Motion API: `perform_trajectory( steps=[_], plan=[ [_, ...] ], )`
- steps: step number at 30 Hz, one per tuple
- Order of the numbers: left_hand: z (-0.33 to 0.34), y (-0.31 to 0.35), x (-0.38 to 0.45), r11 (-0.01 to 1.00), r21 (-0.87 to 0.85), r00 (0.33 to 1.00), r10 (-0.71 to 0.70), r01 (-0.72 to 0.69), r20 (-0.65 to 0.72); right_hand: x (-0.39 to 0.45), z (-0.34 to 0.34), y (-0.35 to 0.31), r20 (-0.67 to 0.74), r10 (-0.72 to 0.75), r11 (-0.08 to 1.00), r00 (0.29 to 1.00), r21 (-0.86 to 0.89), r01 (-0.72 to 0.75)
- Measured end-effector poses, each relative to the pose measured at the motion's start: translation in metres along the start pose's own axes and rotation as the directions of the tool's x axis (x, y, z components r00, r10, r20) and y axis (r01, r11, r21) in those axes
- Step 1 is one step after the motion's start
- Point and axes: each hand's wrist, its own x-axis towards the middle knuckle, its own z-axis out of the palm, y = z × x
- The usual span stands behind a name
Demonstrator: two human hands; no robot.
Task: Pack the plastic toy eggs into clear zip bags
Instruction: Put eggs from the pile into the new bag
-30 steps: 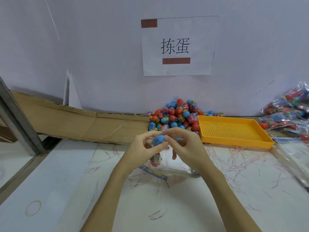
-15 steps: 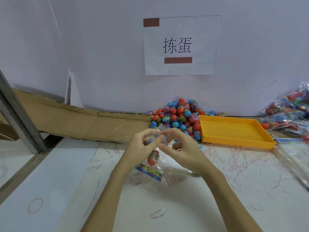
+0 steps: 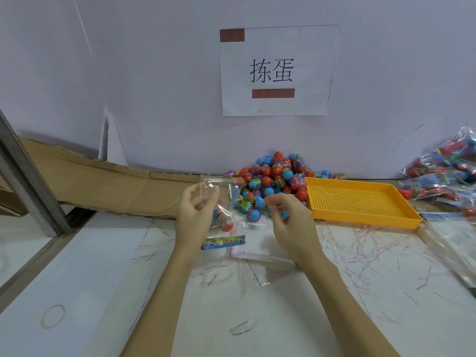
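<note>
**Eggs half-bagged at the sorting table**

Eggs (image 3: pixel 274 184), red and blue plastic ones, lie heaped against the back wall, just left of a yellow tray (image 3: pixel 360 204) that sits on the white table (image 3: pixel 257 318). A clear zip bag (image 3: pixel 221 204) is held upright above the table by the left hand (image 3: pixel 195 215), whose thumb and fingers pinch the bag's left side near the top. Inside the bag, low down, sits at least one egg with a red end (image 3: pixel 225 222); a colourful printed strip (image 3: pixel 222 242) runs across the bag below it. The right hand (image 3: pixel 291 222) hovers just right of the bag, in front of the heap, fingers loosely curled and holding nothing. More flat clear bags (image 3: pixel 260 251) lie on the table beneath that hand. Filled bags (image 3: pixel 443 173) are piled at the far right. A paper sign (image 3: pixel 278 70) is taped to the wall above the heap, and a rubber band (image 3: pixel 53 316) lies at the near left of the table.
</note>
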Motion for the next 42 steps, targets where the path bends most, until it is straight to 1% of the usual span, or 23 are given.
perform_trajectory(
  steps=[2, 4, 6, 7, 10, 12, 14, 17, 21, 23, 24, 25, 27, 30, 31, 33, 35, 36, 37, 38, 40, 41, 42],
  plan=[
    [-0.001, -0.001, 0.002, 0.987, -0.141, 0.997, -0.079, 0.079, 0.009, 0.0, 0.001, 0.01, 0.086, -0.005, 0.991, 0.996, -0.131, 0.016],
    [-0.003, -0.001, 0.004, 0.974, -0.203, 0.995, -0.092, 0.098, 0.038, -0.001, 0.002, 0.012, 0.169, -0.063, 0.981, 0.984, -0.17, 0.092],
    [-0.003, 0.0, 0.003, 0.983, -0.177, 0.998, -0.029, 0.039, 0.056, -0.003, 0.006, 0.009, 0.264, -0.136, 0.964, 0.955, -0.187, 0.189],
    [-0.003, 0.001, 0.002, 0.987, -0.16, 0.998, 0.013, -0.003, 0.062, -0.004, 0.01, 0.008, 0.311, -0.147, 0.952, 0.939, -0.213, 0.22],
    [0.001, 0.002, -0.002, 0.99, -0.1, 0.992, 0.108, -0.101, 0.064, -0.005, 0.019, 0.009, 0.375, -0.108, 0.91, 0.921, -0.336, 0.244],
    [0.004, 0.002, -0.004, 0.99, -0.064, 0.991, 0.126, -0.122, 0.054, -0.004, 0.019, 0.011, 0.35, -0.105, 0.915, 0.931, -0.333, 0.228],
    [0.005, 0.0, -0.005, 0.993, 0.011, 0.993, 0.115, -0.115, 0.03, -0.003, 0.017, 0.012, 0.277, -0.113, 0.954, 0.954, -0.24, 0.182],
    [0.006, -0.003, -0.004, 0.991, 0.08, 0.994, 0.105, -0.107, 0.03, -0.001, 0.014, 0.012, 0.177, -0.062, 0.988, 0.982, -0.128, 0.086],
    [0.007, -0.003, -0.004, 0.994, 0.055, 0.994, 0.097, -0.099, 0.049, 0.001, 0.011, 0.003, 0.041, -0.029, 1.0, 0.999, -0.01, 0.029],
    [0.008, -0.005, -0.005, 0.994, 0.06, 0.995, 0.093, -0.095, 0.027, 0.001, 0.01, -0.002, -0.022, -0.011, 0.997, 1.0, 0.076, 0.013],
    [0.008, -0.005, -0.006, 0.994, 0.07, 0.996, 0.086, -0.086, 0.006, 0.001, 0.01, -0.005, -0.034, 0.023, 0.989, 0.999, 0.143, -0.018],
    [0.008, -0.006, -0.006, 0.995, 0.072, 0.997, 0.075, -0.074, -0.016, 0.0, 0.01, -0.007, -0.026, 0.082, 0.971, 0.996, 0.225, -0.074],
    [0.008, -0.005, -0.006, 0.998, 0.046, 0.998, 0.05, -0.047, -0.048, 0.0, 0.01, -0.011, 0.058, 0.224, 0.888, 0.973, 0.4, -0.229],
    [0.009, 0.0, -0.007, 1.0, 0.007, 0.998, 0.03, -0.03, -0.057, 0.002, 0.008, -0.018, 0.226, 0.383, 0.652, 0.896, 0.621, -0.435],
    [0.009, 0.0, -0.007, 0.999, 0.004, 0.998, 0.032, -0.032, -0.054, 0.003, 0.007, -0.02, 0.268, 0.416, 0.568, 0.869, 0.67, -0.478],
    [0.01, 0.002, -0.009, 0.999, 0.028, 0.998, 0.046, -0.045, -0.043, 0.004, 0.005, -0.023, 0.323, 0.454, 0.456, 0.831, 0.717, -0.528],
    [0.011, 0.005, -0.01, 0.996, 0.048, 0.997, 0.074, -0.073, -0.019, 0.004, 0.003, -0.024, 0.377, 0.464, 0.37, 0.802, 0.74, -0.562],
    [0.011, 0.006, -0.011, 0.994, 0.058, 0.996, 0.09, -0.089, 0.0, 0.005, 0.002, -0.024, 0.406, 0.462, 0.353, 0.788, 0.731, -0.584],
    [0.011, 0.007, -0.012, 0.992, 0.069, 0.994, 0.103, -0.104, 0.022, 0.004, 0.002, -0.023, 0.42, 0.446, 0.394, 0.791, 0.701, -0.594],
    [0.011, 0.008, -0.013, 0.99, 0.076, 0.992, 0.117, -0.12, 0.046, 0.004, 0.001, -0.021, 0.416, 0.405, 0.509, 0.814, 0.638, -0.579],
    [0.01, 0.009, -0.014, 0.985, 0.073, 0.985, 0.147, -0.154, 0.087, -0.001, 0.0, -0.017, 0.429, 0.258, 0.781, 0.866, 0.435, -0.449],
    [0.01, 0.009, -0.015, 0.983, 0.072, 0.982, 0.162, -0.169, 0.1, -0.003, 0.001, -0.016, 0.456, 0.181, 0.857, 0.872, 0.362, -0.367],
    [0.009, 0.01, -0.015, 0.981, 0.071, 0.979, 0.175, -0.183, 0.109, -0.006, 0.001, -0.017, 0.486, 0.11, 0.892, 0.867, 0.337, -0.302]
  ],
)
